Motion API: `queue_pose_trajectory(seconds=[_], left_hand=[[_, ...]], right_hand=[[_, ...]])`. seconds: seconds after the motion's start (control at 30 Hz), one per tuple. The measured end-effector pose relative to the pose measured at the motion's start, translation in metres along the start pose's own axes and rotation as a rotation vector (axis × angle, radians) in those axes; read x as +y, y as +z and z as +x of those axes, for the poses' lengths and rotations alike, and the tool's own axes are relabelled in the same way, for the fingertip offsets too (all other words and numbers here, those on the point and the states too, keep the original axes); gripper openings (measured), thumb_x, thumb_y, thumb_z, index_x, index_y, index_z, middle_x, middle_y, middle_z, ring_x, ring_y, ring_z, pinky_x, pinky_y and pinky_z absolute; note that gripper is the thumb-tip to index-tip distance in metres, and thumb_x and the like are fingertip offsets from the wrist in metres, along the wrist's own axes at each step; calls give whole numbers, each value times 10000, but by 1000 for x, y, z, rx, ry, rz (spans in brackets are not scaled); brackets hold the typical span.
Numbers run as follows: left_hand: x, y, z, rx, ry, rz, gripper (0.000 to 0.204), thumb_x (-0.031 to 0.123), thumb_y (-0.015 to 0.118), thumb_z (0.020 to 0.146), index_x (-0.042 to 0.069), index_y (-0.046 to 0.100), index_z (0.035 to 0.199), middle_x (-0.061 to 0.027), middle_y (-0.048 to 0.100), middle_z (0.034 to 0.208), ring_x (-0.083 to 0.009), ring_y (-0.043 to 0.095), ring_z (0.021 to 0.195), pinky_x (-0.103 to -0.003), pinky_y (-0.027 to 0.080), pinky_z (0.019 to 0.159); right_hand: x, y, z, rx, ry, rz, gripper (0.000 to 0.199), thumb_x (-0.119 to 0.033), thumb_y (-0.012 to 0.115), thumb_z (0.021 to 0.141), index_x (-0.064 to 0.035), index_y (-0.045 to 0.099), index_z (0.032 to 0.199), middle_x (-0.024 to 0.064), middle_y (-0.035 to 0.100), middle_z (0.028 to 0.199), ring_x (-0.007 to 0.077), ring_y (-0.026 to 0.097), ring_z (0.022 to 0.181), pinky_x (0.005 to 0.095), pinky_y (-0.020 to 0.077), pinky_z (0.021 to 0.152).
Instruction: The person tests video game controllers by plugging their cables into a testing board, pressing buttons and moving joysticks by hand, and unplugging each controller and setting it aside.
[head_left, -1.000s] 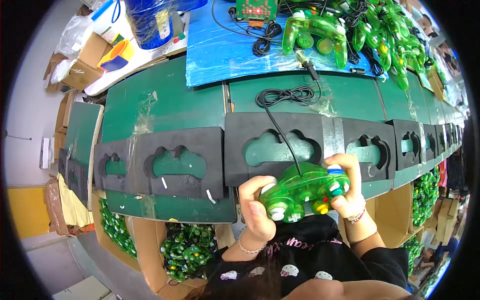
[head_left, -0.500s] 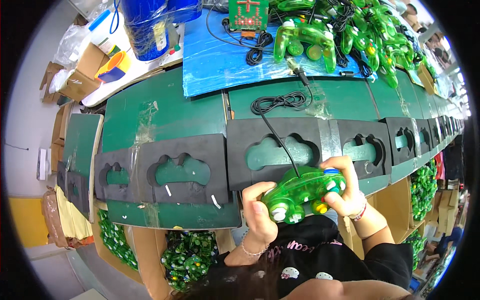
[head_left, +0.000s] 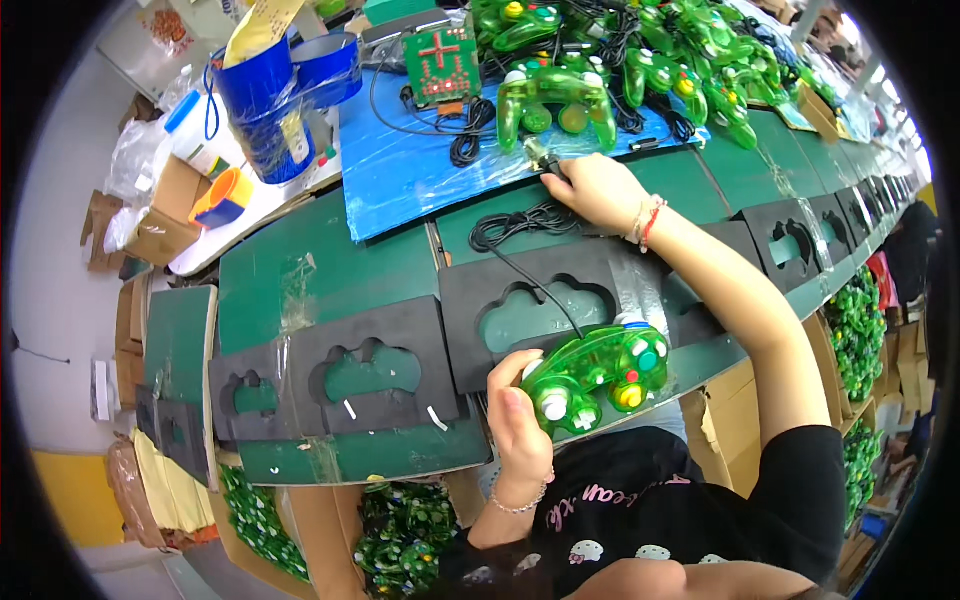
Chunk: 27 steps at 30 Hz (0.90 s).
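Note:
My left hand (head_left: 518, 430) is closed around the left grip of a translucent green game controller (head_left: 595, 372), held face up near the bench's front edge. Its black cable (head_left: 525, 225) runs up to a loose coil on the green bench. My right hand (head_left: 598, 195) reaches across to the blue sheet, fingers pinched on the black plug (head_left: 549, 166) at the cable's far end. That plug meets a light-coloured connector (head_left: 535, 150) on the sheet's edge. Beyond it lies another green controller (head_left: 556, 105), with a green circuit board (head_left: 442, 65) showing red lights to its left.
Black foam holders (head_left: 455, 345) with controller-shaped cutouts line the bench. Several green controllers with cables are piled at the far right (head_left: 690, 60). Blue containers (head_left: 262, 120) and an orange tape roll (head_left: 222, 197) stand at left. Boxes of green parts (head_left: 405, 530) sit below the bench.
My right hand has let go of the controller's right side, moved up and away from me, and taken hold of the cable plug. My left hand still holds the controller.

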<state>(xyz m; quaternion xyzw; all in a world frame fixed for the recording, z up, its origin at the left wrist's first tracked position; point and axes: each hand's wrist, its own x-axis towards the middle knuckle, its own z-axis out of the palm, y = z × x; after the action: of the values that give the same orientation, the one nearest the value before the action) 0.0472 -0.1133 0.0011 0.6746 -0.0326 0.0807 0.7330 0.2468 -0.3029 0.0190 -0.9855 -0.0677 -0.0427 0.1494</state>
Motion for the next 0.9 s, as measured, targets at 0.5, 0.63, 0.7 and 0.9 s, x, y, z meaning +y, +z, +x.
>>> queue_pose_trajectory(seconds=[0.5, 0.63, 0.7, 0.9], left_hand=[[10, 19, -38, -348, 407, 51, 512, 454, 380, 950, -32, 506, 1051, -168, 586, 914, -264, 588, 780, -363, 486, 723], [19, 48, -53, -733, 327, -93, 458, 369, 436, 948, -43, 502, 1138, -212, 624, 961, -357, 632, 761, -400, 513, 700], [24, 66, -56, -969, 164, 10, 444, 295, 478, 937, -44, 437, 1220, -221, 600, 1048, -375, 623, 805, -400, 506, 710], [29, 107, -54, -1332, 288, 460, 541, 216, 601, 862, -6, 403, 1314, -188, 555, 1148, -323, 544, 1049, -395, 408, 901]], right_hand=[[-8, -119, -198, -221, -688, 779, 306, -290, 622, 871, -5, 513, 894, 212, 556, 1053, 359, 582, 918, 408, 492, 768], [22, -119, -275, -458, -312, 978, 603, -292, 751, 773, 21, 346, 1091, 219, 599, 922, 356, 627, 785, 390, 503, 635], [46, -103, -311, -525, -98, 909, 623, -277, 768, 758, 25, 331, 1084, 219, 612, 895, 347, 638, 750, 378, 502, 599], [137, -16, -391, -632, 540, 1157, 511, -264, 725, 796, -27, 385, 1095, 66, 481, 961, 110, 489, 871, 257, 463, 667]])
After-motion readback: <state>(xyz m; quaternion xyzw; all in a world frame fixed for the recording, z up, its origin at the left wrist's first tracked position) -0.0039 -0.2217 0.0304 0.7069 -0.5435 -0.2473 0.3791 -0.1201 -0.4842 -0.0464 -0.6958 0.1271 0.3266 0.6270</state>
